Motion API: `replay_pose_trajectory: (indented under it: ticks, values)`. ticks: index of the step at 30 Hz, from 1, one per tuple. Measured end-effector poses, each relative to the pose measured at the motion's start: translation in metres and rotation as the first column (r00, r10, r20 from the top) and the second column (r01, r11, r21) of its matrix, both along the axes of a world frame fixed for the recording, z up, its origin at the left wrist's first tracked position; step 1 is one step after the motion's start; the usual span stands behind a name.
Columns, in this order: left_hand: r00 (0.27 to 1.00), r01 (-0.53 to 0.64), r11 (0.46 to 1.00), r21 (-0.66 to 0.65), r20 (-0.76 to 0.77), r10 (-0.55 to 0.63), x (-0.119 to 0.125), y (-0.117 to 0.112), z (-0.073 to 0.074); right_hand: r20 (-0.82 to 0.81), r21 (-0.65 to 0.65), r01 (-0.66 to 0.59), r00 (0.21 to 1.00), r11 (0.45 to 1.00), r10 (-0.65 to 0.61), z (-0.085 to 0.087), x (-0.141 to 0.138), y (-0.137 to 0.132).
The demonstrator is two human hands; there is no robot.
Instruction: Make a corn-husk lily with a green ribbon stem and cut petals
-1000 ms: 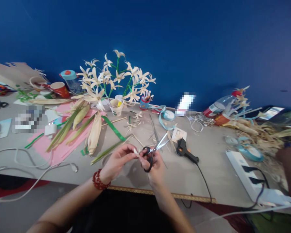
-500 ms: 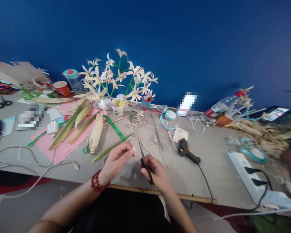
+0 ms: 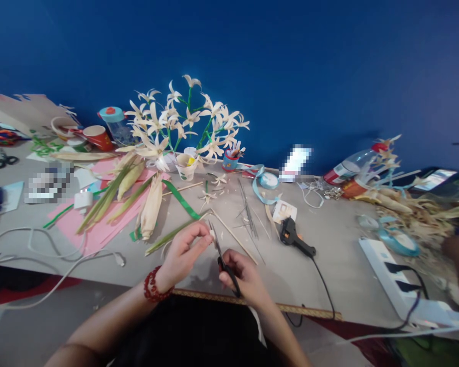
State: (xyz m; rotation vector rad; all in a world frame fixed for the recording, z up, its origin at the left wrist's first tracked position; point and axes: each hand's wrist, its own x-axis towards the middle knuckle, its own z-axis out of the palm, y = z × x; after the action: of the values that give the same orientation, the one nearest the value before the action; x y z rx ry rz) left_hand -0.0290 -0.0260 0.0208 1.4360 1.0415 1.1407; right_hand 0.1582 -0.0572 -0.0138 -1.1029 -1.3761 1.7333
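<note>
Above the bench (image 3: 286, 283), the left hand (image 3: 185, 251) pinches a small pale piece (image 3: 212, 235) — probably light, soft and easily creased, best held by its edge — while the right hand (image 3: 247, 275) grips black-handled scissors (image 3: 223, 262), tips just beside it.

Dim, soft light | glare on propped screen (image 3: 296, 162) (pixelated) | edges stretched, blurry

A: Lens where?
B: Head-worn, one view, above the desk's (image 3: 344, 239) near edge, facing forward and down.
A: Range?
B: Left hand (image 3: 186, 248) and right hand (image 3: 245, 275) close below; blue wall (image 3: 275, 61) beyond far edge.
</note>
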Motion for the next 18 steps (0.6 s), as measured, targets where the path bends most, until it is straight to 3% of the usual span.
replay_pose_trajectory:
  ticks: [12, 18]
  values:
    - [1.0, 0.028, 0.999, 0.016, 0.005, -0.028, 0.0005, 0.0006, 0.0013, -0.038, -0.078, 0.015, 0.999, 0.997, -0.018, 0.0002, -0.0018, -0.0019]
    - [1.0, 0.029, 1.0, 0.011, -0.003, -0.029, -0.0004, -0.0007, 0.0013, -0.028, -0.053, 0.012, 1.0, 0.999, -0.013, -0.0006, -0.0011, -0.0019]
